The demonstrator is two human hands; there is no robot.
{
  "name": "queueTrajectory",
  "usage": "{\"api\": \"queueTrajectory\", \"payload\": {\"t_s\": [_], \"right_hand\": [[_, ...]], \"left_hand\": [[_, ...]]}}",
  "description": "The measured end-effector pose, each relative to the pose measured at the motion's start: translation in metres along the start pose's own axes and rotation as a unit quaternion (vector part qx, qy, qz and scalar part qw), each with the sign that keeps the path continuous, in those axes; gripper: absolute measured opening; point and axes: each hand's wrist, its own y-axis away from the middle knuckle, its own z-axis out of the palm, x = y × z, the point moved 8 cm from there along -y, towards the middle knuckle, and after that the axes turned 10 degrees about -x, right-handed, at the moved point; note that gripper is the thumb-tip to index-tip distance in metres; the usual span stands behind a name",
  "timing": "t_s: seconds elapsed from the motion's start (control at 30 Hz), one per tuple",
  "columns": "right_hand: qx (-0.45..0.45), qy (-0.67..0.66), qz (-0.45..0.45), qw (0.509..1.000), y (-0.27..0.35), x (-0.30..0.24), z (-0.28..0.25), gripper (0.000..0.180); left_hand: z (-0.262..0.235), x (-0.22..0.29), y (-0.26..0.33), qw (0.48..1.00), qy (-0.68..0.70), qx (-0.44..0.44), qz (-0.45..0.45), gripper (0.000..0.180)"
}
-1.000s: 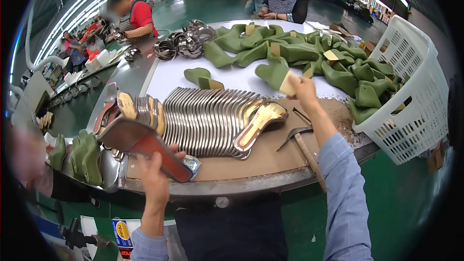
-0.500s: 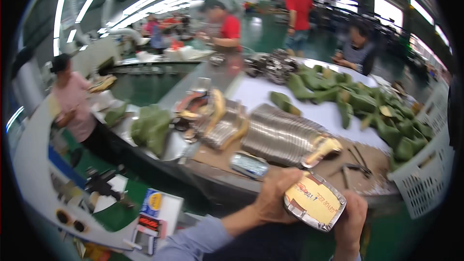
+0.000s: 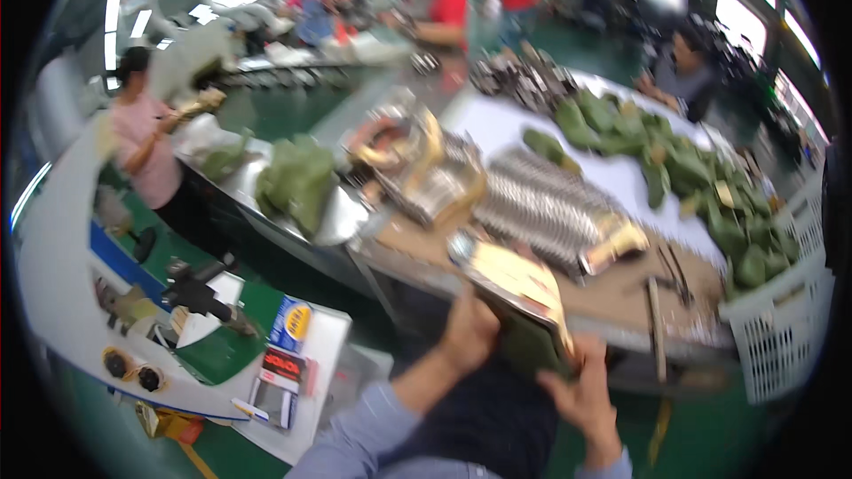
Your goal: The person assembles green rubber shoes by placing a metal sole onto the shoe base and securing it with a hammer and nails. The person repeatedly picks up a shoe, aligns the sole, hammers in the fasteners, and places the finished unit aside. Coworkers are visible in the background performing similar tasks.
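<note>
A shoe-shaped piece [image 3: 522, 279] with a pale yellow bottom and a dark olive-green side is held up between my two hands in front of the bench edge. My left hand [image 3: 469, 330] closes on its near left end. At the lower right, my right hand [image 3: 581, 381] grips the other end, thumb against the green side. Just beyond lies a long row of shiny silvery, ribbed pieces [image 3: 541, 200], blurred, with a pale yellow piece [image 3: 619, 244] at its right end. Left of that row is another silvery stack [image 3: 426, 182] with tan edges.
A hammer [image 3: 657, 328] and pincers [image 3: 676, 275] lie at the bench's right. Green shoe-shaped pieces [image 3: 657, 146] are heaped behind, beside a white basket [image 3: 781, 328]. At left stand a white machine [image 3: 62, 239] and small boxes [image 3: 284, 359]. Several people work beyond the bench.
The piece has moved left and turned: its yellow bottom, facing me before, now tilts away and the green side shows. Both hands moved left with it. The view has shifted too.
</note>
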Motion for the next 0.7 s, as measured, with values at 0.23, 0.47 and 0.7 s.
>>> {"api": "queueTrajectory", "payload": {"t_s": [0.23, 0.47, 0.7], "right_hand": [[0.027, -0.024, -0.036, 0.999, -0.031, 0.050, -0.001, 0.065], [-0.023, 0.026, -0.044, 0.998, -0.055, 0.044, 0.033, 0.062], [-0.038, 0.075, -0.019, 0.996, -0.054, 0.044, 0.049, 0.056]], "left_hand": [[-0.073, 0.004, -0.020, 0.975, -0.044, 0.219, 0.007, 0.035], [-0.124, 0.011, 0.029, 0.961, -0.074, 0.265, -0.012, 0.029], [-0.124, 0.020, -0.042, 0.768, -0.627, -0.044, -0.119, 0.028]]}}
